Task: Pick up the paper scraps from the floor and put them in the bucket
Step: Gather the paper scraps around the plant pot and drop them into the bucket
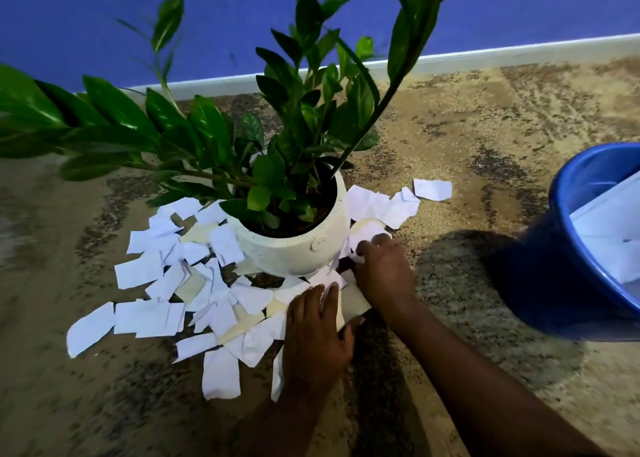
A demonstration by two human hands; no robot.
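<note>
We laid our left hand (pixel 315 332) flat, fingers straight, pinning paper scraps (pixel 149 273) while our right hand (pixel 382 273) pinched some, fingers curled, beside the pot (pixel 294 252).

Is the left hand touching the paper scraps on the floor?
Touching. The head view shows the left hand lying flat on the paper scraps in front of the pot, fingers straight.

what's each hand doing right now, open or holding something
Left hand: open, fingers flat on the paper scraps.
Right hand: fingers curled, pinching a scrap beside the pot.
</note>
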